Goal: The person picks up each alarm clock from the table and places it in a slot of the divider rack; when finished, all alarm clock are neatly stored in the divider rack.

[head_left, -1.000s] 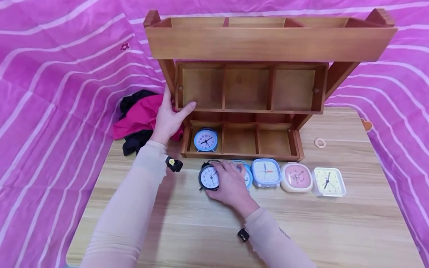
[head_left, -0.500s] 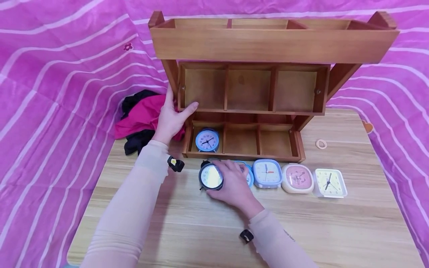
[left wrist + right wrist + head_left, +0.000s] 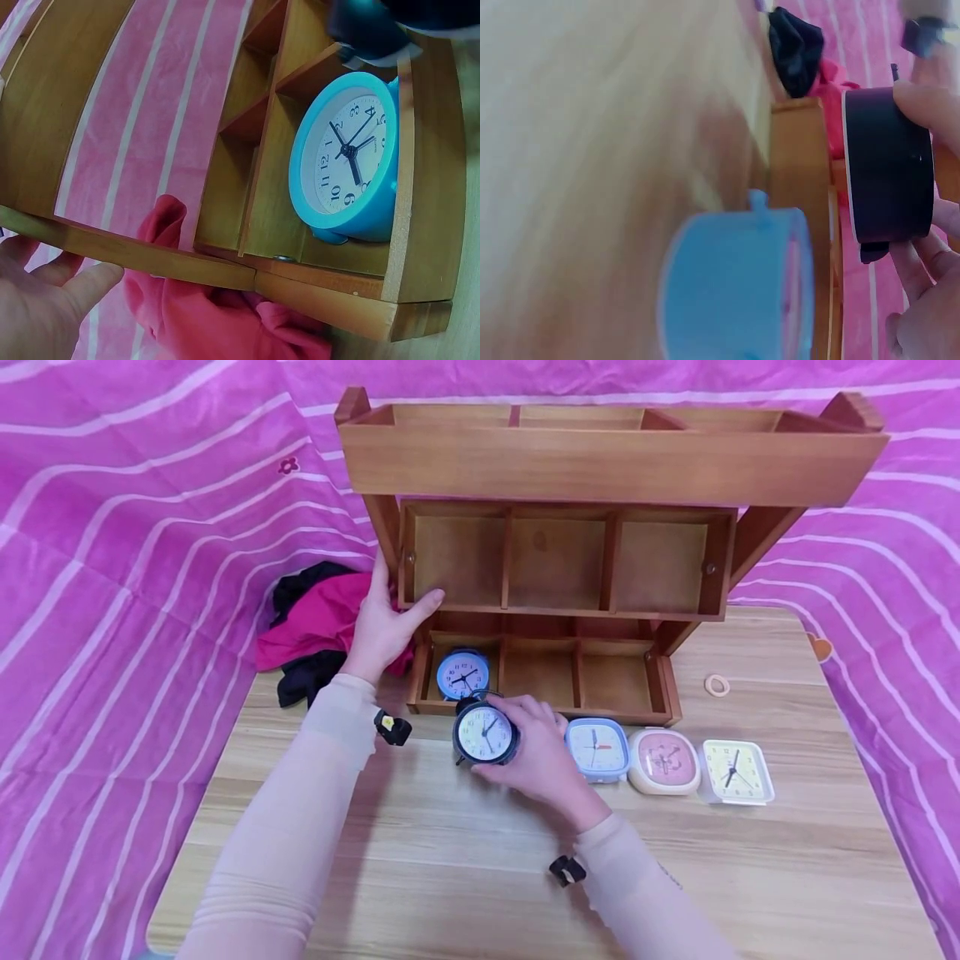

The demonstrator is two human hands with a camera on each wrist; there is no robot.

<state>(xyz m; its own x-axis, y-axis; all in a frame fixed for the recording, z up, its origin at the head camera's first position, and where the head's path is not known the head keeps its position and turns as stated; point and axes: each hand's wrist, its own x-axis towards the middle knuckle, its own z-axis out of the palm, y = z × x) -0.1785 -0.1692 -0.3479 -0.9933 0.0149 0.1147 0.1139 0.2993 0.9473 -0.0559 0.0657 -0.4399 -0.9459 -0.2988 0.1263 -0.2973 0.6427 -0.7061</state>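
In the head view, your right hand (image 3: 540, 752) pinches a black clock (image 3: 485, 732) at its right side, thumb low and fingers high; the clock is in front of the wooden shelf (image 3: 611, 467), its top overlapping the bottom tier's front edge, though you cannot tell if they touch; your left hand (image 3: 382, 631) is at the shelf's left post, thumb spread well away from the fingers, whose tips are hidden; only here do you see the pink clock (image 3: 665, 762), the yellow-faced clock (image 3: 737, 772) and the ring (image 3: 708, 686) on the table (image 3: 420, 860).

The left wrist view adds the thick casing of the round blue clock (image 3: 462, 675) in the bottom left compartment; the wood covers part of your left fingers.

The right wrist view gives you the black clock's side and foot, hidden from above; below it is a blurred pale blue clock (image 3: 731, 289), possibly the boxy blue clock (image 3: 588, 752).

Counting from the head view: five clocks, one ring, one shelf; three tiers, three compartments each.
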